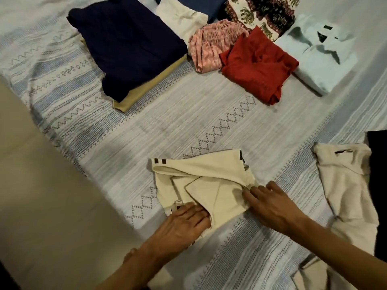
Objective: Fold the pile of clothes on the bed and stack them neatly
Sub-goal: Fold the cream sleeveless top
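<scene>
A cream garment (201, 185) with dark stripes at its edges lies partly folded on the near part of the bed. My left hand (184, 225) rests flat on its lower left corner, fingertips tucked under a fabric flap. At the garment's right edge, where the creases bunch together, my right hand (272, 204) pinches the cloth. Folded items sit at the far side: a navy piece (127, 45) on a tan one (150, 82), a red garment (257, 63), a pink one (209, 49), a pale blue collared shirt (322, 59).
An unfolded off-white garment (347, 185) lies at the right, beside something dark (377, 185). A white folded piece (182, 19) and an elephant-print cloth (261, 13) are at the back. The striped bedspread (188, 122) covers the bed; floor (41, 195) lies left.
</scene>
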Demonstrator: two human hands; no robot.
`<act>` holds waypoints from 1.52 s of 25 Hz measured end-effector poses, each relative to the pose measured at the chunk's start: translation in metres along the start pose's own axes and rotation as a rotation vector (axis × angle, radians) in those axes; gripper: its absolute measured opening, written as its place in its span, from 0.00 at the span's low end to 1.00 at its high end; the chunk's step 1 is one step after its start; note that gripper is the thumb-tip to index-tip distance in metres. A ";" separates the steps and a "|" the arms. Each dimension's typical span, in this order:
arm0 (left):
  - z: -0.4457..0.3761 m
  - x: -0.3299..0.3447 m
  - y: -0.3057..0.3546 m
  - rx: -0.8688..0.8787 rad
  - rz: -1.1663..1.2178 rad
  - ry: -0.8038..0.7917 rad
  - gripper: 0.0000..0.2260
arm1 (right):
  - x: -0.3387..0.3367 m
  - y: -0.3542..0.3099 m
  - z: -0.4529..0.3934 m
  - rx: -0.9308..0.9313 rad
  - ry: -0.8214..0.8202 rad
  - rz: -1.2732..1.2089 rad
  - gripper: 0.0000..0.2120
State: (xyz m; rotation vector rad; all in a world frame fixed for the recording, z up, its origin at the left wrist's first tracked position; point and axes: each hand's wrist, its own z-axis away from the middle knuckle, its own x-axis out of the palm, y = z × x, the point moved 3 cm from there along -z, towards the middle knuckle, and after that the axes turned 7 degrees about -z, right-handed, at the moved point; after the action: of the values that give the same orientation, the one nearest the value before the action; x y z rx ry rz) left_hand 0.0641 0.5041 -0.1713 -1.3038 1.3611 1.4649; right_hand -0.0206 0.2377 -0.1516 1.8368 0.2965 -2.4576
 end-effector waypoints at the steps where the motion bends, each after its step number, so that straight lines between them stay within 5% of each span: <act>1: -0.001 0.001 0.001 -0.025 0.016 -0.006 0.15 | -0.003 -0.001 -0.003 0.020 -0.016 -0.001 0.19; 4: -0.008 -0.013 0.003 -0.104 0.161 -0.005 0.13 | -0.021 -0.003 -0.012 0.151 0.008 -0.054 0.25; 7: -0.005 -0.040 -0.021 -0.301 0.300 0.100 0.19 | -0.037 -0.010 -0.034 0.386 0.053 -0.338 0.22; 9: -0.002 -0.049 -0.064 -0.524 0.178 0.217 0.23 | -0.032 -0.007 -0.050 0.505 0.007 -0.460 0.23; 11: -0.005 -0.048 -0.113 -0.593 0.014 0.088 0.28 | -0.027 -0.003 -0.064 0.520 -0.037 -0.380 0.22; 13: -0.014 -0.041 -0.144 -0.482 -0.053 -0.030 0.21 | -0.034 -0.002 -0.073 0.467 -0.011 -0.218 0.18; 16: -0.028 -0.061 -0.156 -0.365 -0.063 0.081 0.08 | -0.042 0.000 -0.074 0.406 0.045 -0.115 0.14; 19: -0.033 -0.097 -0.131 -0.270 -0.053 0.257 0.08 | -0.040 0.016 -0.059 0.491 0.116 -0.301 0.08; 23: -0.016 -0.090 -0.057 -0.021 -0.112 0.269 0.08 | -0.026 0.037 -0.026 0.627 0.201 -0.795 0.08; 27: -0.003 -0.048 -0.003 0.052 -0.123 0.213 0.05 | -0.003 0.035 -0.004 0.666 0.142 -0.805 0.09; 33: -0.023 -0.067 -0.032 -0.638 0.640 0.280 0.05 | -0.030 -0.020 0.001 0.491 0.361 -0.413 0.18; 38: -0.034 -0.087 -0.061 -0.939 0.898 0.290 0.04 | 0.000 -0.100 -0.016 0.500 0.021 -0.312 0.36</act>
State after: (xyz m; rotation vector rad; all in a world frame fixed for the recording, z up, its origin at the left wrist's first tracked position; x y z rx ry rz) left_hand 0.1475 0.4913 -0.0984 -1.5539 1.6052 2.8574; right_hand -0.0218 0.3390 -0.1438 2.1350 -0.0468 -2.9361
